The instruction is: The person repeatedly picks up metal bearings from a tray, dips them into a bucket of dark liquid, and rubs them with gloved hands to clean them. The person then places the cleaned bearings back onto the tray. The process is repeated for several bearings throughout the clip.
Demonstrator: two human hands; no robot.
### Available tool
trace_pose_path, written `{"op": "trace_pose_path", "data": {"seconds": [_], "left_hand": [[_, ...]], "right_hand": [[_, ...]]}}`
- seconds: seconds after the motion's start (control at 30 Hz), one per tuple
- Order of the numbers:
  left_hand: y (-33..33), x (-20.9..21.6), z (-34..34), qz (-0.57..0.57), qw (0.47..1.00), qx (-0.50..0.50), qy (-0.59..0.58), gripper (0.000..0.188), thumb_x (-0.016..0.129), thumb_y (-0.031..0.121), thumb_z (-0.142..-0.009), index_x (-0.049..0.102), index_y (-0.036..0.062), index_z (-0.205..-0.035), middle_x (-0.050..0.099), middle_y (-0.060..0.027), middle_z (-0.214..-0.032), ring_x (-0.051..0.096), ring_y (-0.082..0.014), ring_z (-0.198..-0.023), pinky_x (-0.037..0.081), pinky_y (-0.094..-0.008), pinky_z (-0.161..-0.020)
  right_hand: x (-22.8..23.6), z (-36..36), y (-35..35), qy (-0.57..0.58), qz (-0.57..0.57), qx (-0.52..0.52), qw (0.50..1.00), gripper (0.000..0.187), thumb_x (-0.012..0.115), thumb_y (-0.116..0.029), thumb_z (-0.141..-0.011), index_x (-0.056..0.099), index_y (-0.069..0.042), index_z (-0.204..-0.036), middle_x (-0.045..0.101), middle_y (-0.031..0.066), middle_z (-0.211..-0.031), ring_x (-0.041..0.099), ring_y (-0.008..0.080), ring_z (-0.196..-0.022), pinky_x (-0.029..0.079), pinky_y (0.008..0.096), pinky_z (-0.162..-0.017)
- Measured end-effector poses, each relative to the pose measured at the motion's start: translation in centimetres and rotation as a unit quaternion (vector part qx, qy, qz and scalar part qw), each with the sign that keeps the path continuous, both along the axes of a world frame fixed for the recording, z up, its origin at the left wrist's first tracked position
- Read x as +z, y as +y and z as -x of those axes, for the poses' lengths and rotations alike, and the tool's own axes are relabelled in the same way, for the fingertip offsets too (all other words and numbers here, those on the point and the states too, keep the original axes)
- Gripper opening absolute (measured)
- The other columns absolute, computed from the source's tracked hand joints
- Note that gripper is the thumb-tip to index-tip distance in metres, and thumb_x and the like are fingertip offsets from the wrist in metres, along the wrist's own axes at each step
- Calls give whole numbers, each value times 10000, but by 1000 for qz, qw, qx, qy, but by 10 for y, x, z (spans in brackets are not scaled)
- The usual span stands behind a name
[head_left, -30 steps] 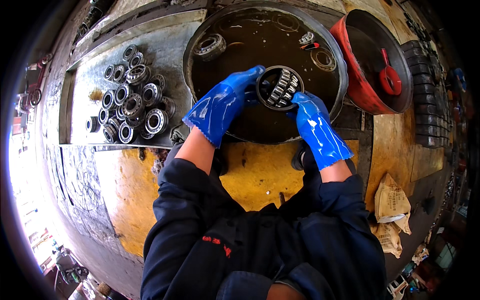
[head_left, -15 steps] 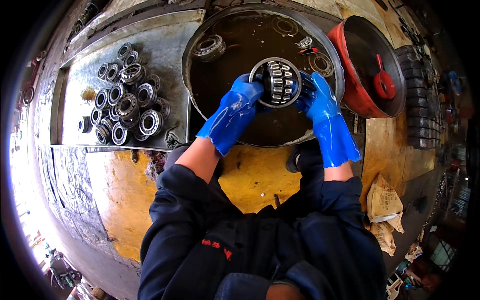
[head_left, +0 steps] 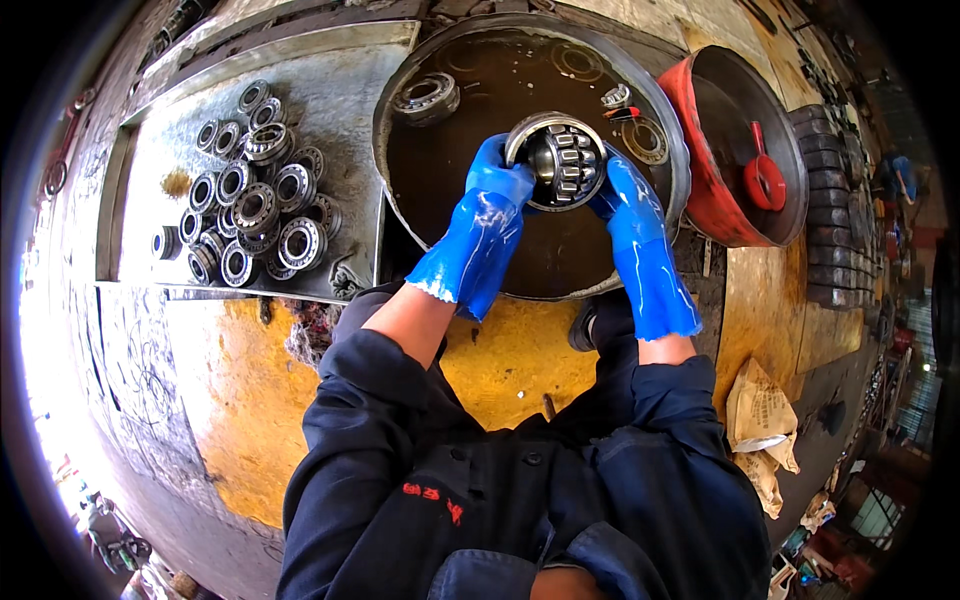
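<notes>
Between my blue-gloved hands is a large roller bearing (head_left: 565,160), its outer ring tilted around the inner rollers. My left hand (head_left: 498,185) grips the ring's left side, and my right hand (head_left: 630,200) closes on its right side; some of the right fingers are hidden behind it. The bearing is held over a round metal tub (head_left: 440,50) of brown liquid. Another bearing (head_left: 427,97) sits partly in the liquid at the tub's far left. A small roller piece (head_left: 616,96), a red-tipped tool (head_left: 622,113) and a ring (head_left: 643,140) lie at its right.
On the left, a metal tray (head_left: 330,70) bears a pile of several bearings (head_left: 255,207). To the right stands a red basin (head_left: 690,150) with a red ladle (head_left: 764,175) in it. Dark stacked blocks (head_left: 828,200) and torn brown paper bags (head_left: 758,410) lie farther right.
The bearing has tilted, its rollers now turned at a different angle within the outer ring. My left hand has shifted slightly up, and the whole view has moved a little.
</notes>
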State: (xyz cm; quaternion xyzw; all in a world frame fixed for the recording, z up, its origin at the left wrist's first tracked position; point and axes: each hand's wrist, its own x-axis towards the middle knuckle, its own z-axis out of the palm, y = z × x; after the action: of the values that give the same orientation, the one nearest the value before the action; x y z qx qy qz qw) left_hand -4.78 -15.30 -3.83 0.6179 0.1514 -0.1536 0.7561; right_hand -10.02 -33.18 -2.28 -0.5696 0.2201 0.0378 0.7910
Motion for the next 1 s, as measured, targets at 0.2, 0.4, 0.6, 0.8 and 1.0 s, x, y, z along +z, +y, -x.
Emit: {"op": "trace_pose_path", "data": {"seconds": [0.2,0.4,0.6,0.8,1.0], "left_hand": [[-2,-17,-3,-32,999,1,-38,483,635,-2,-839,576,6,-1319,695,-183,-1170,704,-285,-1064,603,-391,-887],[-3,-39,-7,-120,987,-2,-103,464,650,37,-850,589,21,-1310,704,-181,-1189,704,-284,-1089,570,-372,-935],[-4,-32,-5,-94,992,-3,-85,462,660,51,-852,591,21,-1308,707,-181,-1175,703,-286,-1083,573,-375,-926],[2,-17,-5,-24,996,-85,5,454,688,83,-856,601,13,-1296,713,-156,-1133,705,-264,-1041,587,-383,-863],[26,38,11,118,977,-176,11,755,559,639,-962,569,16,-1388,669,-162,-1285,670,-297,-1109,531,-510,-987]], "right_hand": [[-5,13,0,-40,49,19,998,456,564,-365,-1021,598,-97,-1389,675,89,-1278,643,190,-1123,520,361,-962],[-9,13,1,-87,95,37,991,439,569,-322,-1020,596,-80,-1386,675,94,-1268,647,187,-1113,525,358,-955],[-13,11,4,-143,155,63,976,423,575,-278,-1019,594,-63,-1382,676,98,-1258,651,183,-1104,530,354,-948],[-18,2,2,-171,170,74,968,408,580,-235,-1017,592,-46,-1379,676,103,-1248,655,180,-1094,536,350,-941],[-20,9,-1,-75,33,-18,996,320,573,-58,-990,626,31,-1292,698,111,-1123,699,186,-968,593,329,-878]]}}
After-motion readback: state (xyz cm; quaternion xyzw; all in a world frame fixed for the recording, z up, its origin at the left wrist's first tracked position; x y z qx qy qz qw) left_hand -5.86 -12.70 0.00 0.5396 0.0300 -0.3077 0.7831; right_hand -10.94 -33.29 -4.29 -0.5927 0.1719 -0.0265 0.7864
